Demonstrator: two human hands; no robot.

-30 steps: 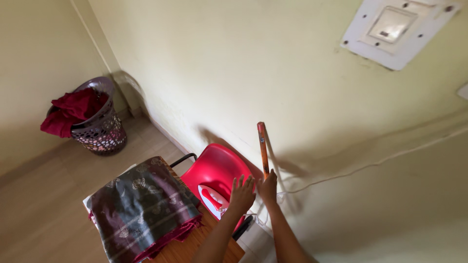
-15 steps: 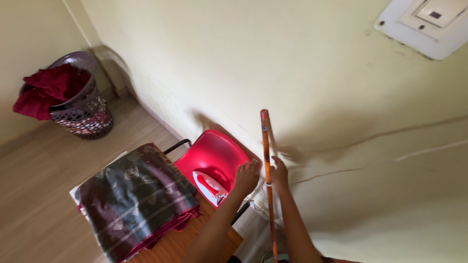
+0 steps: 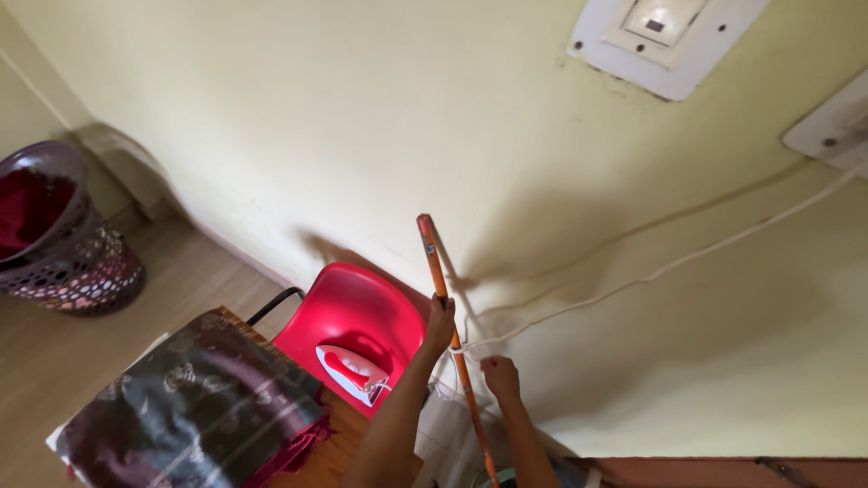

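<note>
**Left hand takes the stick; right hand drops to the cord**

The orange stick (image 3: 449, 334) is now standing more upright and tilted, its red tip against the pale wall (image 3: 362, 117). Half a second ago both hands were beside it near the middle; now the left hand (image 3: 441, 323) is wrapping its fingers round the shaft, while the right hand (image 3: 500, 375) has dropped lower and to the right, closing loosely at the white cord (image 3: 651, 276) that is running along the wall. Whether it is truly pinching the cord I cannot tell. The view has also swung right, so the basket has slid to the left edge.

The stick is leaning in front of the wall, just to the right of the red chair (image 3: 357, 316), its lower end running out of view at the bottom.

On the chair seat a white and red iron (image 3: 351, 370) is lying. The purple perforated laundry basket (image 3: 63, 262) is standing on the floor in the corner, holding dark red cloth (image 3: 27, 203). A dark patterned fabric (image 3: 190, 411) is lying folded on the wooden table (image 3: 348, 447), beside the chair.
</note>
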